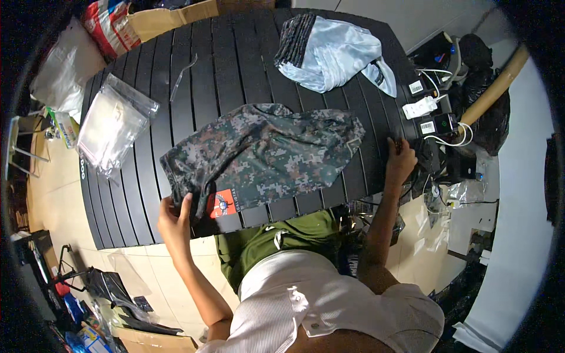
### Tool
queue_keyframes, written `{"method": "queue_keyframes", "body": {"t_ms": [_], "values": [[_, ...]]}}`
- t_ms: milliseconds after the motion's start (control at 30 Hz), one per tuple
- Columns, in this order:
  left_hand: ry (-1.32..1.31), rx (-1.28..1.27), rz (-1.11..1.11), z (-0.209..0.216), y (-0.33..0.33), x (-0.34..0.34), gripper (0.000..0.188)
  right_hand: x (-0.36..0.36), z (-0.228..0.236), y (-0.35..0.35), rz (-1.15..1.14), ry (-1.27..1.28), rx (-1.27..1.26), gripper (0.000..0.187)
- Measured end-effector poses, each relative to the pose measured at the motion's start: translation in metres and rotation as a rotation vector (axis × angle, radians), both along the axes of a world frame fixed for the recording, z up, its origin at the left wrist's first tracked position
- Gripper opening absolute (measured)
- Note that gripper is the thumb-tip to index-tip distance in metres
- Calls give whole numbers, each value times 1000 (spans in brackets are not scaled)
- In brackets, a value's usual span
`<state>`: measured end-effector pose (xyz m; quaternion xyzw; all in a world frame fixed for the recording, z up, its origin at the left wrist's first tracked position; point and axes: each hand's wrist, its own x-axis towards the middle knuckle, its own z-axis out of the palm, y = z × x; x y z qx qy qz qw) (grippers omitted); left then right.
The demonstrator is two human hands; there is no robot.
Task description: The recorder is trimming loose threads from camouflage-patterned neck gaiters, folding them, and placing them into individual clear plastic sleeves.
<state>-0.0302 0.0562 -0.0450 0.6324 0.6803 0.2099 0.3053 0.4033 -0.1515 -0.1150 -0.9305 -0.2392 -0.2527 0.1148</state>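
Observation:
A camouflage garment (276,156) in dark green, grey and brown lies spread across the black slatted table, part of it bunched in folds. My left hand (175,220) pinches its lower left corner between thumb and fingers. Close to that hand, an orange-red square label (222,203) shows on the cloth at the table's near edge. Over by the table's right edge is my right hand (401,163), apart from the garment, its fingers curled downward. What those fingers hold, if anything, is hidden.
Clear plastic bags (112,126) lie on the table's left side, with a thin clear strip (183,76) farther back. A light blue satin cloth with dark ribbed folds (329,53) sits at the far right. White chargers and cables (421,107) line the right edge.

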Motion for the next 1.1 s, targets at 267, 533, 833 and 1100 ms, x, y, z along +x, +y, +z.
{"method": "queue_keyframes", "body": {"t_ms": [267,533,833,1100], "values": [[-63,-106,-110,-2,4,-24,38,-32,33,43,231,-36,166,29],[-538,-218,-94,5,7,-76,14,-38,70,62,556,967,627,15],[-847,-13,9,50,47,-86,14,-28,123,60,678,1037,1063,13],[-758,-312,-47,-17,85,-45,13,-3,46,74,663,1561,938,12]]}}
